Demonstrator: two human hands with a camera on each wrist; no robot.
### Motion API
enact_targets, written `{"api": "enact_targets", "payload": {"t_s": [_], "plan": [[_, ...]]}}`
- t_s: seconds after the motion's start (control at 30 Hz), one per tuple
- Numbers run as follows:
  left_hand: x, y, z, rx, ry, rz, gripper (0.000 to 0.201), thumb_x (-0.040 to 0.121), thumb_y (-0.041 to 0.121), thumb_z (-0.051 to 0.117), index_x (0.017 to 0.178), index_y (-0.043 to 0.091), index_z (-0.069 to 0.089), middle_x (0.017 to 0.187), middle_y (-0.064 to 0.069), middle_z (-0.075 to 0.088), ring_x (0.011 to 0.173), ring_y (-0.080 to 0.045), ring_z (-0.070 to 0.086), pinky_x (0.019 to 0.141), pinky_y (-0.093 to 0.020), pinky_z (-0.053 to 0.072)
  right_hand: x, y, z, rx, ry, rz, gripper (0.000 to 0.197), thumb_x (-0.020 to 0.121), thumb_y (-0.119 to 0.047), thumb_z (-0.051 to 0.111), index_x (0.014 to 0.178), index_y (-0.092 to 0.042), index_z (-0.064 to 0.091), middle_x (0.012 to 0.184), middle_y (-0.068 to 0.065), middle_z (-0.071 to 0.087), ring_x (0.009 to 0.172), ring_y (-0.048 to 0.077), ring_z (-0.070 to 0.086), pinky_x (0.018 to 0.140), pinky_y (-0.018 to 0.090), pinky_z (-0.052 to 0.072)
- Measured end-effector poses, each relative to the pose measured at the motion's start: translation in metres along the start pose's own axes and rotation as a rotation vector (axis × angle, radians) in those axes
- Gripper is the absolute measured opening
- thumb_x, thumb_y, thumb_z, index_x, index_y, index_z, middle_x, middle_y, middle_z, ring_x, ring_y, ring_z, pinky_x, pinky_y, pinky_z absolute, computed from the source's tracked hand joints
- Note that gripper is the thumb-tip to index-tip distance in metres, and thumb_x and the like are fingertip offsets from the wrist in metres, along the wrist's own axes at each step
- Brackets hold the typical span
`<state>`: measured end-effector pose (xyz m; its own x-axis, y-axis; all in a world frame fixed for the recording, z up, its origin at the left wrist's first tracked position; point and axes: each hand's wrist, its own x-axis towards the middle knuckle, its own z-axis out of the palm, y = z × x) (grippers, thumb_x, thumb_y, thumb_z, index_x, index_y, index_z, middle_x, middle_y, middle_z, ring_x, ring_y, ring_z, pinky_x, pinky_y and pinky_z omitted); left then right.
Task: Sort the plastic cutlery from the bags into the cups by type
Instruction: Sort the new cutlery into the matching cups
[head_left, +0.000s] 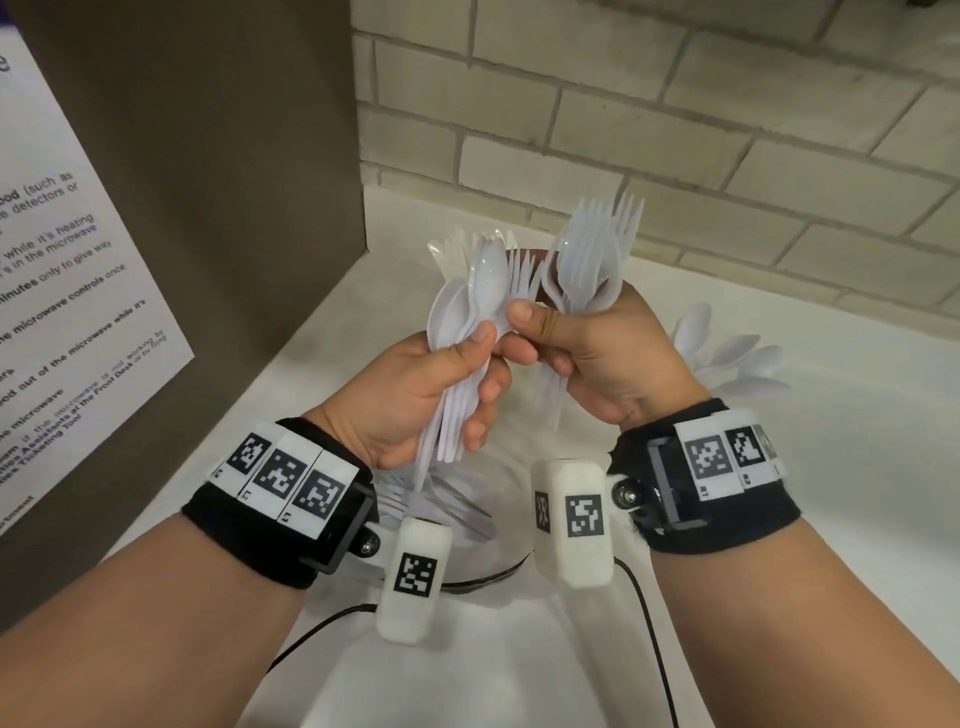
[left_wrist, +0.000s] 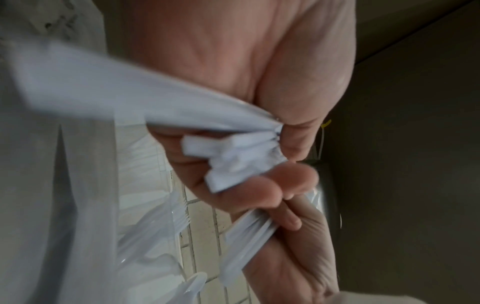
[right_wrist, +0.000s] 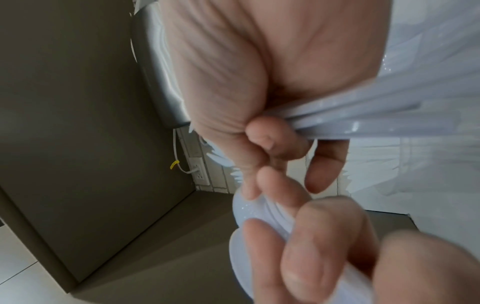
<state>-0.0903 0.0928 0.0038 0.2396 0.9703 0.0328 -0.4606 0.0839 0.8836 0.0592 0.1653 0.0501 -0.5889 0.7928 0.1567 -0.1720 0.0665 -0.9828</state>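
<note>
- Person's standing at a white matte countertop (head_left: 779, 519) tucked into a corner, both hands up and nearly touching over the middle of it.
- Left hand (head_left: 415, 384) is wrapped around a bundle of glossy white plastic spoons (head_left: 467, 306), bowls up, thin handles poking out below the palm. Thumb pressed across the front of the stack.
- Right hand (head_left: 602, 358) is clamped on a bunch of translucent white plastic forks (head_left: 592, 249), tines fanned out up top. Its thumb also reaches over to pinch at the top spoon in the left bundle, so the two bunches meet right there.
- Left wrist view: the square-cut handle ends (left_wrist: 233, 160) sit against curled fingers (left_wrist: 285, 185). Pretty blurry otherwise.
- Right wrist view: flat shiny handles (right_wrist: 363, 119) squeezed under the fingers (right_wrist: 270, 135), plus smooth rounded spoon bowls (right_wrist: 249, 214) close by.
- Behind the hands, more white cutlery (head_left: 462, 249) stands upright in something, can't tell what since the hands cover it. To the right, a fan of white spoons (head_left: 737, 358) sticks out too.
- Under the wrists there's a crinkly clear plastic bag (head_left: 467, 509) with more pieces inside.
- Room's tight: pale brick-tile wall (head_left: 727, 130) at the back, flat grey-brown panel (head_left: 208, 156) with a printed notice (head_left: 67, 286) on the left. Open counter is mostly front and right.
</note>
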Motion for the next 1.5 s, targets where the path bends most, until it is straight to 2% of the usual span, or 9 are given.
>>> {"api": "enact_targets", "payload": {"t_s": [0.2, 0.37, 0.53, 0.7, 0.97, 1.03, 1.27, 1.4, 1.5], "plan": [[0.001, -0.002, 0.008, 0.198, 0.159, 0.002, 0.037, 0.092, 0.041, 0.050, 0.102, 0.011, 0.069, 0.072, -0.006, 0.066, 0.058, -0.023, 0.064, 0.061, -0.035, 0.056, 0.003, -0.001, 0.000, -0.034, 0.237, 0.062, 0.009, 0.087, 0.003, 0.061, 0.085, -0.004, 0.066, 0.061, 0.004, 0.061, 0.037, 0.011, 0.036, 0.048, 0.027, 0.034], [0.004, -0.002, 0.013, 0.341, 0.191, 0.010, 0.042, 0.085, 0.044, 0.047, 0.101, 0.013, 0.069, 0.076, -0.007, 0.071, 0.057, -0.021, 0.065, 0.066, -0.038, 0.055, 0.000, 0.002, 0.001, -0.078, 0.213, 0.087, 0.012, 0.090, -0.001, 0.061, 0.100, 0.001, 0.066, 0.077, 0.009, 0.066, 0.051, 0.011, 0.056, 0.050, 0.026, 0.045], [0.006, -0.001, 0.018, 0.293, 0.193, -0.041, 0.043, 0.092, 0.037, 0.044, 0.111, 0.006, 0.066, 0.095, -0.014, 0.075, 0.079, -0.031, 0.073, 0.074, -0.039, 0.060, 0.001, 0.004, -0.005, -0.096, 0.323, 0.127, 0.018, 0.091, -0.005, 0.060, 0.073, -0.007, 0.064, 0.059, 0.002, 0.064, 0.050, 0.014, 0.051, 0.058, 0.033, 0.044], [0.010, -0.002, 0.018, 0.277, 0.324, -0.062, 0.037, 0.102, 0.031, 0.040, 0.111, 0.004, 0.064, 0.103, -0.016, 0.073, 0.091, -0.032, 0.072, 0.083, -0.044, 0.058, 0.002, 0.003, -0.009, 0.001, 0.407, 0.106, 0.014, 0.098, -0.009, 0.051, 0.093, -0.006, 0.064, 0.081, 0.012, 0.072, 0.075, 0.027, 0.070, 0.073, 0.044, 0.057], [0.005, 0.004, 0.012, 0.258, 0.419, -0.006, 0.034, 0.100, 0.032, 0.041, 0.109, 0.007, 0.063, 0.107, -0.010, 0.073, 0.093, -0.028, 0.072, 0.080, -0.041, 0.059, 0.026, -0.032, -0.068, -0.330, 0.780, -0.257, 0.018, 0.098, -0.009, 0.043, 0.113, -0.014, 0.052, 0.102, 0.010, 0.063, 0.054, 0.023, 0.070, 0.059, 0.043, 0.060], [0.006, 0.004, 0.014, 0.269, 0.418, -0.004, 0.033, 0.100, 0.032, 0.041, 0.108, 0.008, 0.063, 0.106, -0.009, 0.073, 0.092, -0.027, 0.072, 0.080, -0.041, 0.059, 0.036, -0.030, -0.069, -0.346, 0.784, -0.311, 0.021, 0.097, -0.006, 0.044, 0.108, -0.023, 0.050, 0.099, 0.008, 0.063, 0.054, 0.020, 0.066, 0.059, 0.040, 0.059], [0.009, 0.004, 0.014, 0.275, 0.427, 0.013, 0.034, 0.100, 0.032, 0.041, 0.110, 0.008, 0.063, 0.106, -0.008, 0.073, 0.092, -0.028, 0.072, 0.080, -0.042, 0.059, 0.068, 0.009, -0.074, -0.192, 0.773, -0.218, 0.035, 0.097, -0.011, 0.050, 0.131, 0.000, 0.049, 0.106, 0.020, 0.066, 0.076, 0.019, 0.064, 0.060, 0.023, 0.055], [0.007, 0.004, 0.011, 0.273, 0.443, 0.020, 0.034, 0.099, 0.033, 0.042, 0.110, 0.008, 0.063, 0.106, -0.008, 0.073, 0.091, -0.029, 0.072, 0.080, -0.042, 0.058, 0.066, 0.034, -0.077, -0.159, 0.690, -0.057, 0.019, 0.090, -0.014, 0.063, 0.108, -0.015, 0.063, 0.093, 0.006, 0.069, 0.083, 0.020, 0.067, 0.084, 0.042, 0.058], [0.006, 0.004, 0.009, 0.270, 0.456, 0.025, 0.033, 0.099, 0.032, 0.042, 0.110, 0.008, 0.063, 0.106, -0.008, 0.073, 0.091, -0.030, 0.073, 0.080, -0.042, 0.059, 0.060, 0.038, -0.084, -0.068, 0.588, 0.064, 0.041, 0.070, -0.013, 0.081, 0.105, -0.018, 0.060, 0.095, 0.008, 0.070, 0.092, 0.023, 0.067, 0.097, 0.044, 0.051]]}}
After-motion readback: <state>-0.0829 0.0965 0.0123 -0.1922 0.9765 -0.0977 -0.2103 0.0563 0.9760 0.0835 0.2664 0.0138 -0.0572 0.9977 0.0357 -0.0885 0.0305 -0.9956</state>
